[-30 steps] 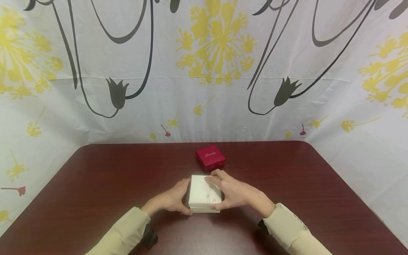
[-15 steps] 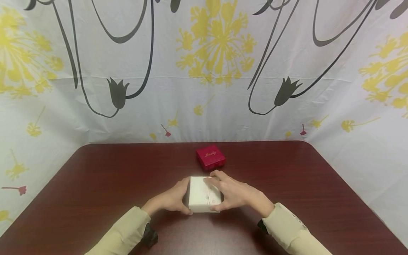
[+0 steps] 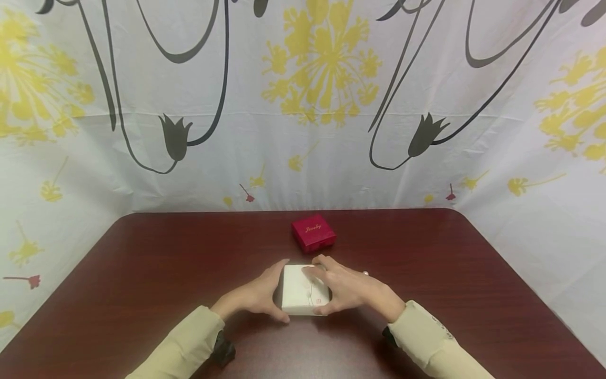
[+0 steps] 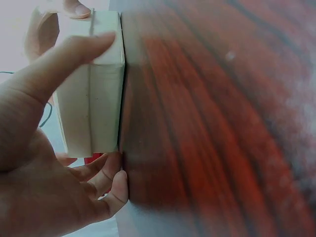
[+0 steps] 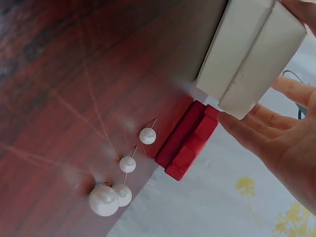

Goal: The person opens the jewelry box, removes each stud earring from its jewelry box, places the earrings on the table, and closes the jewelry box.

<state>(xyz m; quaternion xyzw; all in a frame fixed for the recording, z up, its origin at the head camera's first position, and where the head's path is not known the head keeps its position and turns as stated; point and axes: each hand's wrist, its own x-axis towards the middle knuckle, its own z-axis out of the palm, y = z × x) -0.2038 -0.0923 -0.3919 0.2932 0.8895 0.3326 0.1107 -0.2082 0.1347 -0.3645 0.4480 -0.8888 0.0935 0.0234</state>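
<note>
A white lidded box (image 3: 298,287) with a thin line drawing on its lid stands on the table between both hands. My right hand (image 3: 352,287) grips its lid, thumb on the near face and fingers at the far edge. The index finger lies across the top. My left hand (image 3: 255,295) is spread around the left side, thumb by the near face, with a gap between palm and box. The left wrist view shows the lid seam running along the box's side (image 4: 90,108). The inside is hidden.
Behind the white box sits a red box (image 3: 313,233) lettered "Jewelry". Several white pearl-like beads (image 5: 127,164) on thin metal pins lie on the dark red-brown table (image 3: 189,247), to the right of the red box. A patterned white curtain (image 3: 236,131) hangs behind the table.
The lid has sunk down onto the white box's base under the right hand. My left hand's thumb and fingers have spread slightly away from the box. The red box has stayed put.
</note>
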